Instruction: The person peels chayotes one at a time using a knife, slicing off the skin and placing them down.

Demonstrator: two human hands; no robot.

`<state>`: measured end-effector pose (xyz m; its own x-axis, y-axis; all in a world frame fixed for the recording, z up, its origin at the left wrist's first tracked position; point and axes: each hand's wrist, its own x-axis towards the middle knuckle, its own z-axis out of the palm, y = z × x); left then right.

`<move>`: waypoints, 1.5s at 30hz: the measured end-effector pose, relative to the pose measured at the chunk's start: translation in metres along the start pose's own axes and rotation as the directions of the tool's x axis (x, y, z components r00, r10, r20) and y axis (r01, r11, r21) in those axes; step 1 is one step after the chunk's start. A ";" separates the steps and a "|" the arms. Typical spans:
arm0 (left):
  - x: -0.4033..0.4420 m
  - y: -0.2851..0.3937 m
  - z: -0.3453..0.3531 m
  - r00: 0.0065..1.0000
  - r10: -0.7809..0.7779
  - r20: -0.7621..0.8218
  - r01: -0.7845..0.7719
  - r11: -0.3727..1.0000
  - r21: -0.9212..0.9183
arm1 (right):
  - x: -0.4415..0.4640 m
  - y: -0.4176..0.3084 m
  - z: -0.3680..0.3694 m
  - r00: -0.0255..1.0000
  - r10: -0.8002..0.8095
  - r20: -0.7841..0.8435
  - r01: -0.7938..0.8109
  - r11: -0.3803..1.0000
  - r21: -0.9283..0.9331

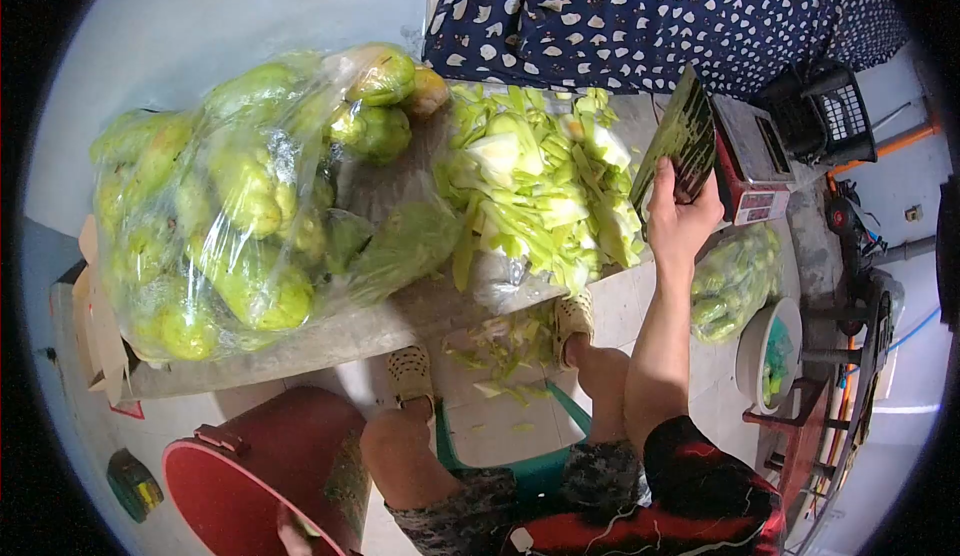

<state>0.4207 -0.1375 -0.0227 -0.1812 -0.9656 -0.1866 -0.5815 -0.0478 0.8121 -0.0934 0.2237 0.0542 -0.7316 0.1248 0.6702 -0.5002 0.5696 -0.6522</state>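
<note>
My right hand [685, 214] is closed around the lower end of a wide, dark, flat blade-like thing [676, 141] streaked with green, held up beside a red scale [750, 161]. At the mouth of a red bucket [265, 466], my left hand [293, 533] shows only in part at the bottom edge. A bit of green is by it, and its fingers are mostly hidden. Between the hands, pale green peels and pieces [530, 176] lie heaped on a grey ledge [380, 328]. Large green fruits fill a clear plastic bag [250, 196] to their left.
A patterned dark blue cloth [640, 16] hangs behind the ledge. On the right are a black basket [840, 111], a bag of green produce [735, 281], a white tub [765, 351] and a dark red stool [800, 426]. Scraps [505, 351] lie on the floor between my feet.
</note>
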 end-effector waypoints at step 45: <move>-0.023 0.337 0.524 -0.145 0.531 0.835 -0.988 -0.127 -0.091 | 0.012 0.034 -0.026 0.997 0.060 0.054 -0.062 0.997 0.038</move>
<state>-0.1865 0.0027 -0.0341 -0.9446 0.3282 -0.0027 0.3250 0.9365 0.1316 -0.1069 0.2656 0.0488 -0.7843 0.1152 0.6096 -0.4710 0.5292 -0.7058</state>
